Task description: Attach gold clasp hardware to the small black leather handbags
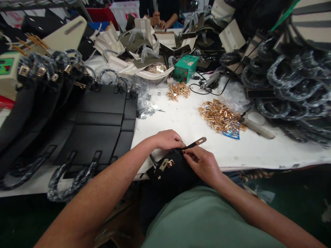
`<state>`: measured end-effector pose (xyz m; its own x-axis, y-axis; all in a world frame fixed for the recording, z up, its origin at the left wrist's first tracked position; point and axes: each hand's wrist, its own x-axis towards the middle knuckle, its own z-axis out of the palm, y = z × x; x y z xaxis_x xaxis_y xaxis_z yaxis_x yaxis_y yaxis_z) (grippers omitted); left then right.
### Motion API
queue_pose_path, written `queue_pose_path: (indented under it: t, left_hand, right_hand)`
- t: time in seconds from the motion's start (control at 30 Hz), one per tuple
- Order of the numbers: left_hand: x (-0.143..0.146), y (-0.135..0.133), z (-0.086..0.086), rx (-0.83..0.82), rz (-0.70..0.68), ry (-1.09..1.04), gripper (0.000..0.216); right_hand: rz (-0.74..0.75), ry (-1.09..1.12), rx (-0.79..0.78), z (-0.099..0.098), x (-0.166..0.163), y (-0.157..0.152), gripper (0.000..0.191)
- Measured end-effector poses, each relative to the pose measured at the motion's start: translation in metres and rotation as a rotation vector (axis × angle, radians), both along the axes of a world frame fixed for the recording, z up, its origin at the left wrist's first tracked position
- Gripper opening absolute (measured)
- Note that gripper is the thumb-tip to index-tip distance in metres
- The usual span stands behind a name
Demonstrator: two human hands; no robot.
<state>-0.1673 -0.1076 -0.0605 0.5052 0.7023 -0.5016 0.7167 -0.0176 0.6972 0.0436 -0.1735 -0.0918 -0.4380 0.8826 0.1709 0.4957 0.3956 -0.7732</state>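
A broad white-topped table [176,124] spreads beyond both sets of fingers. Left of the left fingers lie flat black panels [100,120] with plastic-wrapped handles, and far to the right of the right fingers rises a heap of black handles in clear plastic [281,82]. Smaller than these is the black leather-look bag [178,174], directly under the fingers at the near table edge. The left hand [167,140] has its fingers curled narrow over the bag's far edge, holding it; the right hand [204,162] has thumb and forefinger drawn close together at the base of the bag's black strap [192,145], just beside the left fingertips — whatever sits deep between them is too small to tell. Well beyond the fingers stands a green metal box [185,70]. Nearer, ahead and to the right of the right fingers, is a loose pile of gold-coloured metal fittings [218,116]. Smallest are a gold-coloured metal plate [201,141] on the strap's end, past the right fingers, and a square gold-coloured clasp [170,163] — below the left fingers.
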Motion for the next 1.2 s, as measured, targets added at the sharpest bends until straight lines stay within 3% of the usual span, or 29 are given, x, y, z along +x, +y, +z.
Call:
queue_pose_path:
  t: [0.13, 0.4, 0.7, 1.1, 1.2]
  left_hand:
    - [-0.012, 0.006, 0.006, -0.239, -0.046, -0.172, 0.032]
    - [-0.007, 0.015, 0.010, -0.260, -0.119, -0.033, 0.020]
    - [-0.003, 0.004, 0.012, -0.178, -0.042, 0.025, 0.024]
    - [0.010, -0.017, 0.036, 0.068, -0.030, 0.151, 0.014]
    - [0.007, -0.019, 0.039, 0.079, -0.044, 0.162, 0.014]
  right_hand:
    - [-0.019, 0.060, -0.022, -0.002, 0.001, -0.002, 0.012]
    - [0.005, 0.095, -0.020, -0.002, 0.002, -0.002, 0.013]
    - [0.090, -0.028, -0.001, 0.010, 0.001, 0.002, 0.019]
    - [0.056, -0.355, 0.071, 0.026, -0.009, 0.003, 0.016]
    - [0.086, -0.310, 0.056, 0.024, -0.006, 0.002, 0.015]
